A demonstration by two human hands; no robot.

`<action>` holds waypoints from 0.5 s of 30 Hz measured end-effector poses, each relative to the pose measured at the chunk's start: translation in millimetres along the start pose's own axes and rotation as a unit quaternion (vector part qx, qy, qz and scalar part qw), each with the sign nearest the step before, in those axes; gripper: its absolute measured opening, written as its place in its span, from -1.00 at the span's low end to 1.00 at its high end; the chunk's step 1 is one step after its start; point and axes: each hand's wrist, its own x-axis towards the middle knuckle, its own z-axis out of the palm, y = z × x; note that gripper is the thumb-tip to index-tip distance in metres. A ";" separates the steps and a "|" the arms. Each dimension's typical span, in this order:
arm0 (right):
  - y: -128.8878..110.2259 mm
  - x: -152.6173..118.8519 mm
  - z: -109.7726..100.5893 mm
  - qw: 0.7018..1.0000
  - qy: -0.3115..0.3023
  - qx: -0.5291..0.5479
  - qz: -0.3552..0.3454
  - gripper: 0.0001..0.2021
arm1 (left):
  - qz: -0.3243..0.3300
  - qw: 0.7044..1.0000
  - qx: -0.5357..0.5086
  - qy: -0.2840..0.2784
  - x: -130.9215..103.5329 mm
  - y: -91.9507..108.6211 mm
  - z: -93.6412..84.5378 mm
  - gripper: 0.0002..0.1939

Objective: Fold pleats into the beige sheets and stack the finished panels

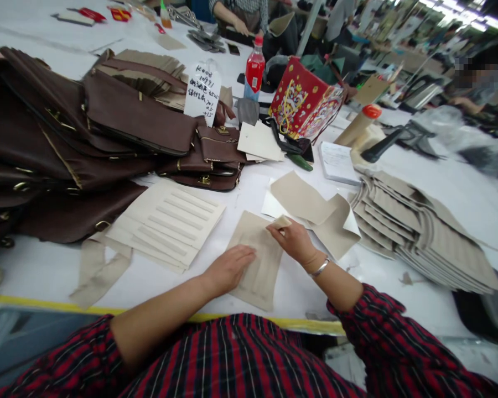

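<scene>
A beige rectangular panel [265,276] lies flat on the white table in front of me. My left hand [230,268] rests on its left side with the fingers stretched out. At the panel's upper right, my right hand [292,237] is closed around a small cream-coloured piece [281,222]; its exact kind is unclear. To the left are cream sheets with several strips [178,215] on them and a loose beige strip [97,273]. Beyond my right hand lie beige and white sheets [305,196], one of them curled.
Dark brown leather bags [136,116] are heaped at the left. A stack of beige panels [423,226] stands right. Farther back are a red-capped bottle [254,72], a red patterned box [305,99], a notepad [338,162] and a black-handled tool [384,143]. A co-worker [240,19] is across the table.
</scene>
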 end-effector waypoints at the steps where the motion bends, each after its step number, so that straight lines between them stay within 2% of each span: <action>1: 4.4 -8.1 -7.6 1.000 -0.006 0.023 0.011 -0.73 | -0.006 1.000 -0.012 0.014 0.2 -1.5 -0.1 -0.63; 5: 4.8 -52.4 -41.4 0.986 0.011 0.110 0.128 -0.77 | -0.057 0.996 -0.056 0.036 3.4 -8.2 -13.6 -0.61; 7: -10.2 -76.0 -49.9 0.971 -0.007 0.171 0.166 -0.72 | -0.075 0.994 -0.060 0.042 6.8 -12.4 -24.2 -0.61; 8: -21.1 -85.1 -49.7 0.966 -0.027 0.205 0.158 -0.71 | -0.071 0.995 -0.052 0.036 8.6 -14.6 -28.4 -0.62; 11: -59.5 -92.9 -30.4 0.958 -0.088 0.268 0.047 -0.77 | -0.032 0.999 0.008 -0.041 12.6 -20.7 -32.1 -0.62; 13: -83.2 -81.5 -7.5 0.955 -0.090 0.277 -0.051 -0.83 | -0.019 0.993 0.053 -0.105 13.0 -24.2 -28.6 -0.63; 15: -100.9 -65.0 14.4 0.953 -0.074 0.271 -0.114 -0.86 | -0.010 0.987 0.079 -0.143 12.1 -27.3 -24.4 -0.62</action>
